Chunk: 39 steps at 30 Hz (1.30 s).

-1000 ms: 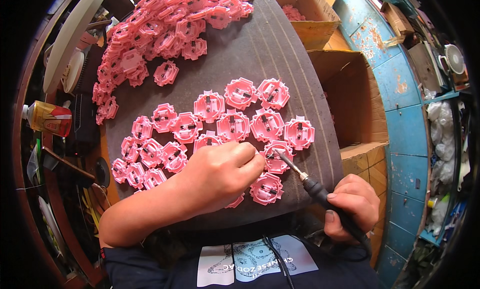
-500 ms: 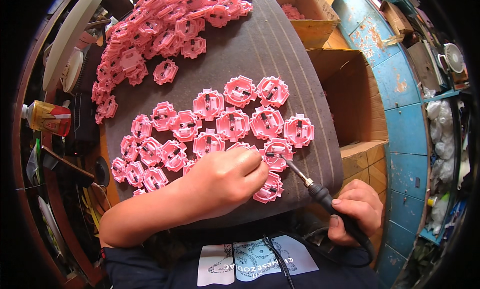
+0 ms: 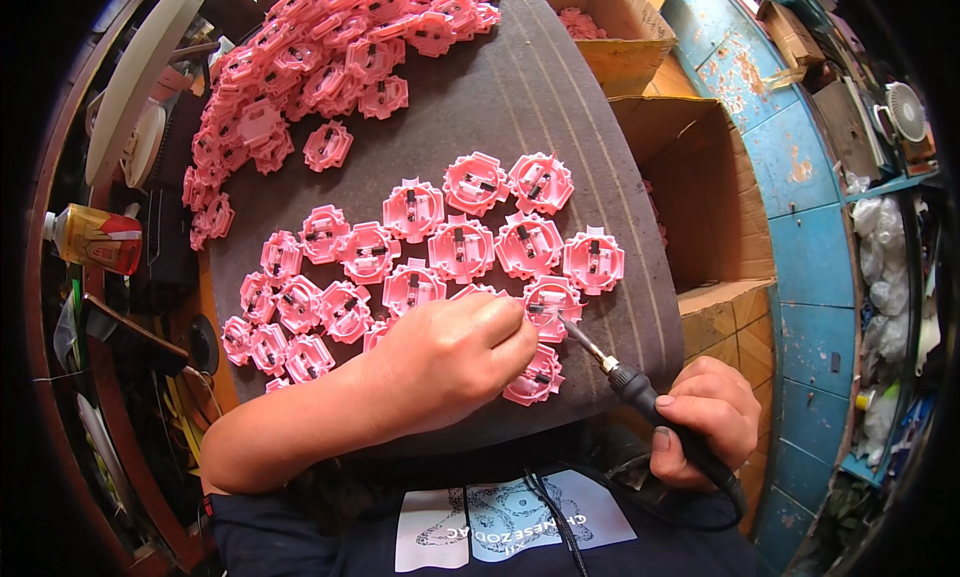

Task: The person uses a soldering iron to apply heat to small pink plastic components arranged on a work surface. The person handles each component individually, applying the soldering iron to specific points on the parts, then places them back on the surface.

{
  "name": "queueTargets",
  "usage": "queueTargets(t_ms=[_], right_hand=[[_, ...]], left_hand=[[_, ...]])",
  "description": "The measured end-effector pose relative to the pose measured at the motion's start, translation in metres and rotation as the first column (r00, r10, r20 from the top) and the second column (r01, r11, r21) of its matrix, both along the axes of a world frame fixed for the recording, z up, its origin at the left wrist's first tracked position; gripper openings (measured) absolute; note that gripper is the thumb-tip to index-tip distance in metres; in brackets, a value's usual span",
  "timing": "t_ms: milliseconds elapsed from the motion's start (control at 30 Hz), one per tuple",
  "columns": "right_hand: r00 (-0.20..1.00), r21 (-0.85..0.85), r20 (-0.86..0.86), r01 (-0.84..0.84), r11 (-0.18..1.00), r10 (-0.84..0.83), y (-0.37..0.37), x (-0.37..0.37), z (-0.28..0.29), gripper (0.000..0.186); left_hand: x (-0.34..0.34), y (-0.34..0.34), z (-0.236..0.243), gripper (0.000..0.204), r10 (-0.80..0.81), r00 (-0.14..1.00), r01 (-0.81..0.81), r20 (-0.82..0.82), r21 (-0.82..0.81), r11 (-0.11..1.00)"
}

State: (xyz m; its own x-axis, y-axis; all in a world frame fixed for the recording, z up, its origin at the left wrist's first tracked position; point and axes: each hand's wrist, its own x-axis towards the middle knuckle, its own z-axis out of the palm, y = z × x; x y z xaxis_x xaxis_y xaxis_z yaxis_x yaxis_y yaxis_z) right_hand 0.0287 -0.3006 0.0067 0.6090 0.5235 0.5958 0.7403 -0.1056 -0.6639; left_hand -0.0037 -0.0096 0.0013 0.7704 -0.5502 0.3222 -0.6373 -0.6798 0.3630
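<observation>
My left hand [image 3: 470, 347] is closed in a pinch at the pink plastic housing [image 3: 551, 298]; whatever it grips is too small and hidden to name. My right hand [image 3: 705, 422] grips a soldering iron [image 3: 635, 387] with a black handle, its metal tip at that same housing, by my left fingertips. Several more pink housings [image 3: 460, 247] with black and clear small parts inside lie around my hands on the dark board [image 3: 570, 137]. A dense pile of similar pink pieces [image 3: 330, 37] covers the far left of the board.
Cardboard boxes stand beyond the board's right edge, one holding pink pieces [image 3: 580, 22], another large and open [image 3: 705, 197]. A blue tiled surface [image 3: 805, 257], shelves with plastic bags [image 3: 880, 257] and a fan [image 3: 905, 112] are further right. A yellow bottle [image 3: 90, 237] is at left.
My left hand has moved slightly toward me since a second ago, and the iron with my right hand has shifted a little toward me as well. Both grips look the same.
</observation>
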Motion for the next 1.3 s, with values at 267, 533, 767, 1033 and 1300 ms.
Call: queueTargets(t_ms=[267,533,767,1033,1300], right_hand=[[1.0,-0.044,-0.023,-0.008,0.999,0.007,-0.004,0.0,0.004,0.027],[1.0,-0.045,-0.019,-0.015,0.999,0.014,-0.003,0.001,0.003,0.027],[0.999,-0.047,-0.022,0.023,0.999,-0.024,-0.004,-0.002,0.007,0.027],[0.996,0.007,-0.041,0.077,0.997,-0.076,-0.006,-0.014,0.011,0.027],[0.997,0.028,-0.067,-0.028,0.999,0.03,-0.011,-0.03,0.004,0.028]], left_hand=[[0.001,-0.002,-0.002,0.02,0.012,1.0,-0.012,-0.004,0.0,1.0],[0.002,-0.001,-0.003,0.023,0.009,1.0,-0.009,-0.017,0.002,1.0],[-0.001,-0.003,0.002,0.021,0.032,0.999,-0.032,-0.002,-0.012,0.999],[-0.029,0.002,0.031,0.024,0.104,0.98,-0.115,-0.171,-0.06,0.991],[-0.057,-0.001,0.024,0.025,0.13,0.981,-0.139,-0.142,-0.055,0.989]])
